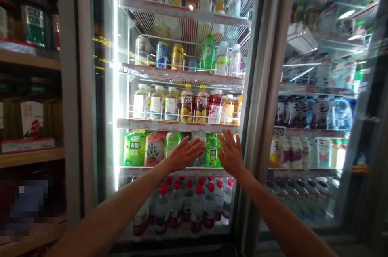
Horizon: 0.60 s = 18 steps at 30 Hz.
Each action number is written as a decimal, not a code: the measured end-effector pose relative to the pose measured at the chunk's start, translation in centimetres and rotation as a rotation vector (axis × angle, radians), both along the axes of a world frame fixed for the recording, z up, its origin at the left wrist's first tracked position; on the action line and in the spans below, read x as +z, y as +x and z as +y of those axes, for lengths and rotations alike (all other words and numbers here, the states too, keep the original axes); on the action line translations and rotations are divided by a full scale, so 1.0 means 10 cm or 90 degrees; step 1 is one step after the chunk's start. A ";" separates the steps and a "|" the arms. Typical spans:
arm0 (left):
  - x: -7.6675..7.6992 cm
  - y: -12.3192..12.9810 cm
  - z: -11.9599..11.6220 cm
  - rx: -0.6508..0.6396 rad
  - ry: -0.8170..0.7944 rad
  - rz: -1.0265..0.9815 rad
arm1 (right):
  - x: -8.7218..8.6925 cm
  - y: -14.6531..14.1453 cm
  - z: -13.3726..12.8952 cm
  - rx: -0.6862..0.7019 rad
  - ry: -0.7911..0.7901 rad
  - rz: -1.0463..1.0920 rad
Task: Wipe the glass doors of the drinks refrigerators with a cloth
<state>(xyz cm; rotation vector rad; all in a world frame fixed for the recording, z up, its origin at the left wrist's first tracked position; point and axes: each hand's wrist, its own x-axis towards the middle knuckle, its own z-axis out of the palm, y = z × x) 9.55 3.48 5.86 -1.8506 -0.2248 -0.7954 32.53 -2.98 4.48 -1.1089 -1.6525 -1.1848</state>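
Both arms reach forward in front of a lit drinks cooler. My left hand (186,153) is stretched out flat, fingers pointing right, in front of the shelf with green bottles, and holds nothing. My right hand (230,152) has its fingers spread upward near the cooler's right frame, also with nothing in it. Between the hands, a green bottle (211,151) stands on that shelf. Further left are a large green bottle (135,150) and a reddish bottle (154,150). Whether either hand touches glass cannot be made out.
Red-capped bottles (197,208) fill the cooler's bottom. Above the hands, a shelf edge (182,125) carries tea and juice bottles. A metal door frame (260,99) stands right, with another drinks cooler beyond. Wooden shelves (33,156) with jars are at the left.
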 end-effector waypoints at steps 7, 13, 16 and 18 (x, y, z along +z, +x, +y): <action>0.40 -0.22 0.08 0.050 -0.067 -0.371 | 0.16 -0.14 0.20 0.016 0.009 -0.008; 0.08 -0.01 0.00 0.010 -0.027 -0.192 | 0.16 -0.15 0.38 0.022 0.067 -0.017; 0.03 0.04 0.00 -0.005 -0.018 -0.150 | 0.14 -0.14 0.41 0.021 0.080 -0.017; 0.14 0.00 0.03 0.013 -0.034 -0.243 | 0.14 -0.14 0.41 0.022 0.083 -0.021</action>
